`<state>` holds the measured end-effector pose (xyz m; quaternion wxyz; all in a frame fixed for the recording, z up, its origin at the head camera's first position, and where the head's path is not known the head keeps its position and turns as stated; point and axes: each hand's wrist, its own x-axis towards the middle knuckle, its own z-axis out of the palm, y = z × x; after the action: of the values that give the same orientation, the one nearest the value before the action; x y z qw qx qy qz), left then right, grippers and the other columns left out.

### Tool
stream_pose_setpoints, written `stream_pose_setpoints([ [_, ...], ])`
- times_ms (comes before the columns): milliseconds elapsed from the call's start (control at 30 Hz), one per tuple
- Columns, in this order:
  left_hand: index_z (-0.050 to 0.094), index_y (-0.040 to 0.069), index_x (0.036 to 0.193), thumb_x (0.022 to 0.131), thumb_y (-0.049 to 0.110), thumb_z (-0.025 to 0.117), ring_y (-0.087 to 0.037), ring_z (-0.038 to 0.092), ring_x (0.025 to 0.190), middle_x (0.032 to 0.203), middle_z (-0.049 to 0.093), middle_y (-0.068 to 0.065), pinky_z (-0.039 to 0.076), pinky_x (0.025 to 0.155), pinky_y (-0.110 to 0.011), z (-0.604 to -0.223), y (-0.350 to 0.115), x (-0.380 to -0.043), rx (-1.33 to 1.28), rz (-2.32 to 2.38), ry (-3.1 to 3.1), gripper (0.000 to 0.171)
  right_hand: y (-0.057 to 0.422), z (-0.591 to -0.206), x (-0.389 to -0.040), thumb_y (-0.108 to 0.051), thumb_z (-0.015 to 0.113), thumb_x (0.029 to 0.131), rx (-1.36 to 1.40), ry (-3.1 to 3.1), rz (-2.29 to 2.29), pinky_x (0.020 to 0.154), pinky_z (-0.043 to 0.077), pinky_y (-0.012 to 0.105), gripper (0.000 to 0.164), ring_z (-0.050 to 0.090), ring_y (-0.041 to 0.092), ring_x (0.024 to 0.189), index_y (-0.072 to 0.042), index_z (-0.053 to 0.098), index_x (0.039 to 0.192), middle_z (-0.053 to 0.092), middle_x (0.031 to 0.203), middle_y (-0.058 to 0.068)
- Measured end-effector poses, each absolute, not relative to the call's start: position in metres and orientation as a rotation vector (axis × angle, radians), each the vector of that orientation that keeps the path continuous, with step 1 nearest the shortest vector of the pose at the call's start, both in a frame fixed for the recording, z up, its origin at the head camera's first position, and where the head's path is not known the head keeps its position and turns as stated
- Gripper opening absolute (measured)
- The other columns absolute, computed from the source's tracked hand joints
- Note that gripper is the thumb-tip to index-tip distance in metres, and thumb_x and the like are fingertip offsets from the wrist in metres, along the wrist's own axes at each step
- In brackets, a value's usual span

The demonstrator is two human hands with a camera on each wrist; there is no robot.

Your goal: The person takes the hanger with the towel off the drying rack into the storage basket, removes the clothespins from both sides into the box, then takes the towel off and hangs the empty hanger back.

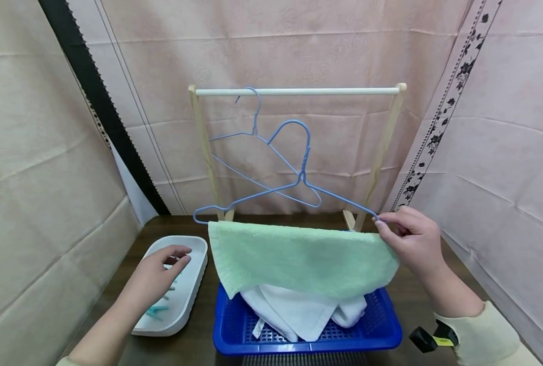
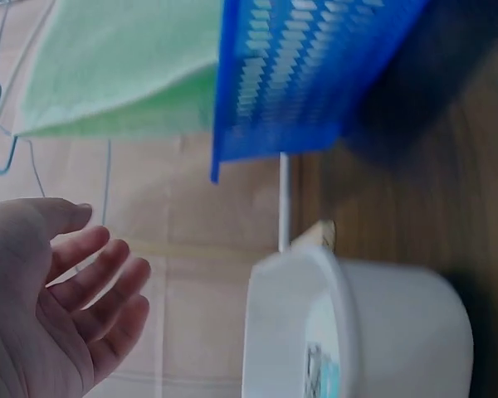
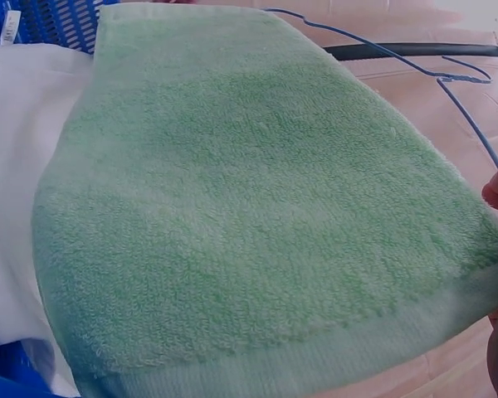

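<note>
A green towel (image 1: 303,259) hangs folded over the lower bar of a blue wire hanger (image 1: 330,193). My right hand (image 1: 413,239) pinches the hanger's right corner, at the towel's upper right edge. In the right wrist view the terry face of the towel (image 3: 257,199) fills most of the picture, with the thumb at the right border. My left hand (image 1: 159,274) holds nothing, its fingers loosely bent above the white tray (image 1: 191,305). The left wrist view shows that hand (image 2: 66,298) with palm and fingers bare, below the towel's end.
A blue basket (image 1: 308,348) with white cloth (image 1: 294,310) stands under the towel. Behind, a second blue hanger (image 1: 256,119) hangs on the rack's white rail (image 1: 326,91). Teal clips (image 1: 156,310) lie in the tray. Pale curtains (image 1: 271,56) surround the dark table (image 1: 136,274).
</note>
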<state>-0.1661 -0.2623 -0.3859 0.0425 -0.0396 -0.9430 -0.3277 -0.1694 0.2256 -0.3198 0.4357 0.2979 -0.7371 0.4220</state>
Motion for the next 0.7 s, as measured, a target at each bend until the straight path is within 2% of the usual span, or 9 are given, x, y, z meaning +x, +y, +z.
stream_pose_setpoints([
  [133, 0.062, 0.018, 0.13, 0.099, 0.052, 0.054, -0.027, 0.061, 0.099, 0.114, 0.066, -0.009, 0.055, 0.058, -0.032, -0.381, -0.25, -0.164, -0.12, -1.226, -2.773, 0.047, 0.227, -0.32, -0.17, 0.02, 0.068, 0.067, 0.74, -1.833, 1.04, 0.048, 0.025, 0.018, 0.015, 0.032, -0.001, 0.056, 0.009, 0.071, 0.076, 0.037, 0.058, -0.004],
  [167, 0.063, 0.017, 0.128, 0.099, 0.051, 0.054, -0.025, 0.061, 0.096, 0.111, 0.067, -0.008, 0.054, 0.058, -0.032, -0.381, -0.247, -0.164, -0.13, -1.254, -2.739, 0.045, 0.227, -0.32, -0.17, 0.02, 0.068, 0.067, 0.741, -1.832, 1.04, 0.048, 0.025, 0.018, 0.015, 0.032, -0.001, 0.056, 0.009, 0.071, 0.076, 0.037, 0.058, -0.004],
  [233, 0.065, 0.017, 0.125, 0.1, 0.049, 0.054, -0.021, 0.062, 0.09, 0.104, 0.069, -0.006, 0.054, 0.061, -0.032, -0.38, -0.241, -0.164, -0.153, -1.27, -2.683, 0.043, 0.227, -0.32, -0.17, 0.02, 0.068, 0.067, 0.744, -1.828, 1.04, 0.048, 0.024, 0.019, 0.015, 0.031, -0.001, 0.056, 0.009, 0.071, 0.076, 0.036, 0.058, -0.003],
  [367, 0.067, 0.016, 0.121, 0.1, 0.046, 0.054, -0.017, 0.063, 0.091, 0.102, 0.069, -0.004, 0.053, 0.074, -0.03, -0.377, -0.231, -0.165, -0.188, -1.263, -2.621, 0.038, 0.227, -0.32, -0.171, 0.02, 0.068, 0.068, 0.735, -1.831, 1.045, 0.048, 0.024, 0.019, 0.014, 0.031, -0.001, 0.056, 0.008, 0.071, 0.076, 0.036, 0.058, -0.003],
  [533, 0.065, 0.016, 0.122, 0.101, 0.043, 0.054, -0.017, 0.064, 0.094, 0.104, 0.069, -0.003, 0.053, 0.078, -0.033, -0.371, -0.22, -0.165, -0.176, -1.303, -2.617, 0.036, 0.23, -0.32, -0.172, 0.02, 0.069, 0.068, 0.727, -1.836, 1.048, 0.047, 0.024, 0.019, 0.015, 0.031, 0.0, 0.056, 0.008, 0.071, 0.076, 0.036, 0.058, -0.004],
  [700, 0.063, 0.017, 0.125, 0.1, 0.047, 0.055, -0.019, 0.064, 0.097, 0.108, 0.068, -0.002, 0.054, 0.081, -0.033, -0.367, -0.214, -0.164, -0.148, -1.38, -2.579, 0.04, 0.23, -0.32, -0.173, 0.02, 0.069, 0.068, 0.722, -1.838, 1.057, 0.047, 0.024, 0.019, 0.015, 0.032, 0.001, 0.056, 0.008, 0.071, 0.077, 0.037, 0.058, -0.004],
])
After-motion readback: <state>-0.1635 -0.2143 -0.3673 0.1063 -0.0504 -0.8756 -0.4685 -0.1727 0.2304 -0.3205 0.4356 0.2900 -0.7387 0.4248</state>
